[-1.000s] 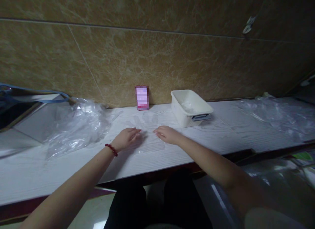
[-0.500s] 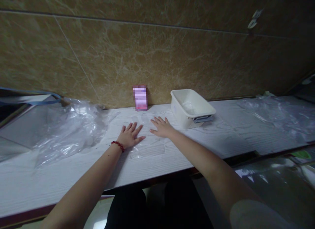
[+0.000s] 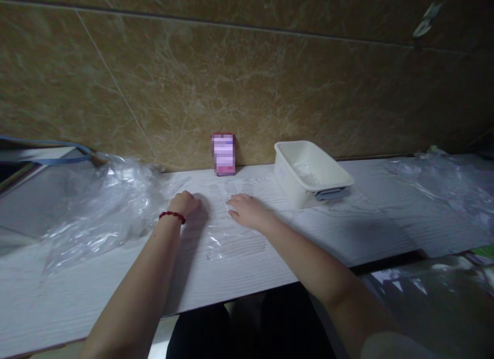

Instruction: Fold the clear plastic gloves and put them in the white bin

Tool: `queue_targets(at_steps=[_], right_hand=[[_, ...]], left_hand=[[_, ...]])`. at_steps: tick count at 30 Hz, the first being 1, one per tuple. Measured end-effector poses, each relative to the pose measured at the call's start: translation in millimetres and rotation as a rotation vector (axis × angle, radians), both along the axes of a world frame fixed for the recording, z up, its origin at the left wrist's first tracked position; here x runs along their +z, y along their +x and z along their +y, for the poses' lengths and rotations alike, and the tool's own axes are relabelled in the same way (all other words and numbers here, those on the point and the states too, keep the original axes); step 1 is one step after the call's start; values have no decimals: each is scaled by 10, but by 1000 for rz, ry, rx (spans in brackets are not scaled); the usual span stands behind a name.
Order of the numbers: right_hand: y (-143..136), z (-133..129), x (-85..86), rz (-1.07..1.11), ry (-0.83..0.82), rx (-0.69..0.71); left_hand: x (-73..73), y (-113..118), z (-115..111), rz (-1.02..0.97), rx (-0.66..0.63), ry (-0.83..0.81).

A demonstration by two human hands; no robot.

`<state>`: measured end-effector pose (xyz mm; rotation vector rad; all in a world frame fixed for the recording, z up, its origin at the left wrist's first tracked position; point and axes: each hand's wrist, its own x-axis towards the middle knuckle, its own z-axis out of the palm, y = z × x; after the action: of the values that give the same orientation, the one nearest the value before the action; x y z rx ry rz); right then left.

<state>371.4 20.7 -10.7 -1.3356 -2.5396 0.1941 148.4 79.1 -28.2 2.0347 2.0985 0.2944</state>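
Note:
My right hand (image 3: 249,210) lies palm down with its fingers stretched out on a flat clear plastic bag (image 3: 235,243) on the white wood-grain table (image 3: 216,287). My left hand (image 3: 185,204), a red beaded bracelet (image 3: 172,216) at its wrist, is raised a little over the table and casts a shadow. Its fingers bend down and away, so their tips and anything in them are hidden. It is nearest to a heap of crumpled clear plastic bags (image 3: 116,204) on the left.
A cream plastic bin (image 3: 293,181) with a grey handle stands right of my right hand. A phone (image 3: 224,154) leans against the tiled wall (image 3: 247,91). More clear plastic (image 3: 443,178) lies at far right, and a white box (image 3: 34,199) at far left.
My left hand has lifted off the flat bag and moved left, its spread fingers now bent. My right hand stays on the bag with its fingers closer together. The view has shifted slightly.

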Motion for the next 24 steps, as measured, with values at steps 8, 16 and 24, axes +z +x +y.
queue_targets(at_steps=[8,16,24], right_hand=[[-94,-109,-119,78,74,360],[-163,-99,-194,29,41,363],[-181,13,-255,266,64,314]], left_hand=[[53,132,-105,21,15,0],[11,98,-164,-584,162,-53],[128,130,-284,-686,-3,51]])
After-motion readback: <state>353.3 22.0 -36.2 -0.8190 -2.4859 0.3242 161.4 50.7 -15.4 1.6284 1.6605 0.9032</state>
